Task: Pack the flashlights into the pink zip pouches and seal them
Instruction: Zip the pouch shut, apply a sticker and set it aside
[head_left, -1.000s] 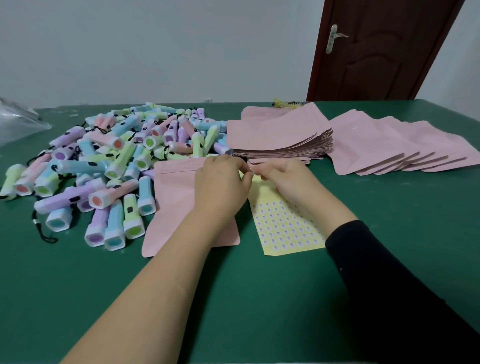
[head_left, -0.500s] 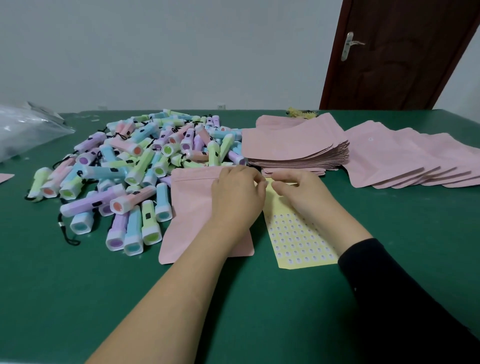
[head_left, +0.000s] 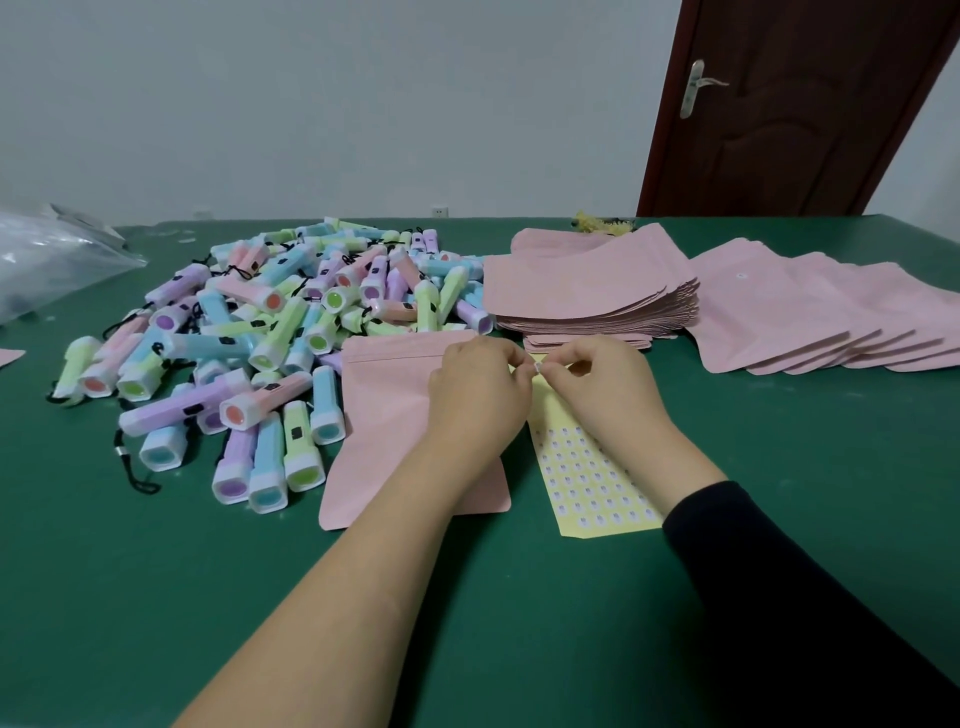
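A pink zip pouch (head_left: 387, 415) lies flat on the green table (head_left: 156, 597) in front of me. A heap of pastel flashlights (head_left: 270, 332) covers the table to its left. A yellow sticker sheet (head_left: 592, 483) lies right of the pouch. My left hand (head_left: 475, 400) rests on the pouch's right edge, fingertips curled at the sheet's top end. My right hand (head_left: 602, 387) pinches a small white sticker (head_left: 537, 367) between thumb and forefinger, right beside my left fingertips.
A thick stack of pink pouches (head_left: 587, 291) sits behind the hands, and several more pouches (head_left: 810, 317) are fanned out to the right. A clear plastic bag (head_left: 47, 260) lies at the far left. A brown door (head_left: 789, 104) stands behind the table.
The view has shifted slightly. My right hand's fingertips have lifted a small white sticker off the top of the yellow sheet. My left hand stays at the pouch edge.
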